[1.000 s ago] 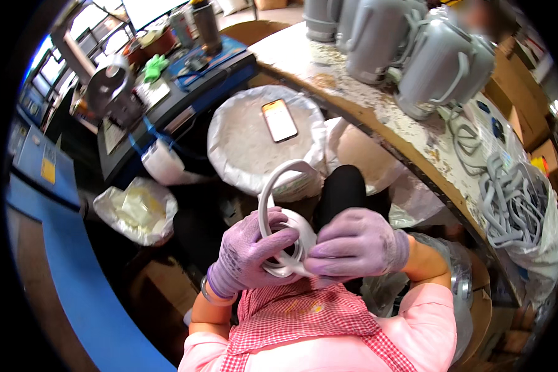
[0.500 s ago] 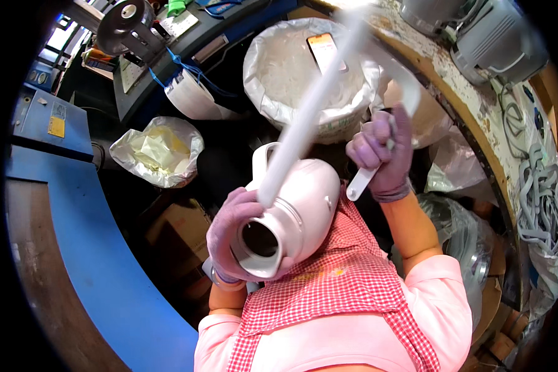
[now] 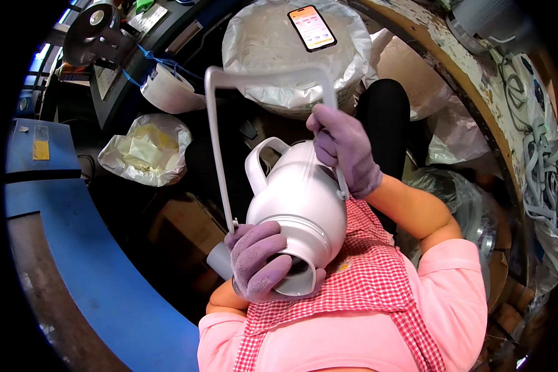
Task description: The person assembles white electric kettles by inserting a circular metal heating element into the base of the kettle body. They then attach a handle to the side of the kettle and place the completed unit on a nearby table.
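Left grip (image 3: 257, 260) clutched the white jug (image 3: 297, 195) by the apron (image 3: 328, 297), right grip (image 3: 348, 149) clasped the carry handle's (image 3: 219, 155) right side; the jug could have rolled if the left slackened, or the handle cracked if overspread.

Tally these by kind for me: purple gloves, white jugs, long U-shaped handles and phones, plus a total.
Purple gloves: 2, one each on the left hand and the right hand
White jug: 1
Long U-shaped handle: 1
Phone: 1
Total: 5
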Motion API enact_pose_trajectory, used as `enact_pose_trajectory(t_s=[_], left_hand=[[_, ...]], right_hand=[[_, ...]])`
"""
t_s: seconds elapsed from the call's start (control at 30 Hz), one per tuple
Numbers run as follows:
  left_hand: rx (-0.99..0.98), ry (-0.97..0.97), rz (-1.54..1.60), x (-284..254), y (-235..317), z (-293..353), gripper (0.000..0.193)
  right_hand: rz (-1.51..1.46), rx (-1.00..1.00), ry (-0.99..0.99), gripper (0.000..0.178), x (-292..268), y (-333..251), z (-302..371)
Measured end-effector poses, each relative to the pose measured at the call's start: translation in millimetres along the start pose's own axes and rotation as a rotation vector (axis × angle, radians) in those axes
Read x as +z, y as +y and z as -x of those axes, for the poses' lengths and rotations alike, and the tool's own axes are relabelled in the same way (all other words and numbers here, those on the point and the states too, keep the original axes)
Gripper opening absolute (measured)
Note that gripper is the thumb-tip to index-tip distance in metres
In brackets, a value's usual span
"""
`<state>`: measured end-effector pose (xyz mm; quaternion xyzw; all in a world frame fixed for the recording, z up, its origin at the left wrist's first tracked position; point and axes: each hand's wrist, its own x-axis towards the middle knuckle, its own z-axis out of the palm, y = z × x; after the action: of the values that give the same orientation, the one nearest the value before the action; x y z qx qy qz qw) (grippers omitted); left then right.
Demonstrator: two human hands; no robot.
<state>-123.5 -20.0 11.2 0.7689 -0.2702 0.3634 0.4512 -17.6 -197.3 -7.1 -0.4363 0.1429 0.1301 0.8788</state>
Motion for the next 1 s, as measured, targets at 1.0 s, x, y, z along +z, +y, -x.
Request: enact_pose_trajectory(t_s=[1.0], left_hand=[[-0.861, -0.382, 1.064, 33.1, -73.4, 10.4, 0.046]], right_hand=[[-0.329, -0.084, -0.374, 0.035, -79.7, -3.7, 43.0]])
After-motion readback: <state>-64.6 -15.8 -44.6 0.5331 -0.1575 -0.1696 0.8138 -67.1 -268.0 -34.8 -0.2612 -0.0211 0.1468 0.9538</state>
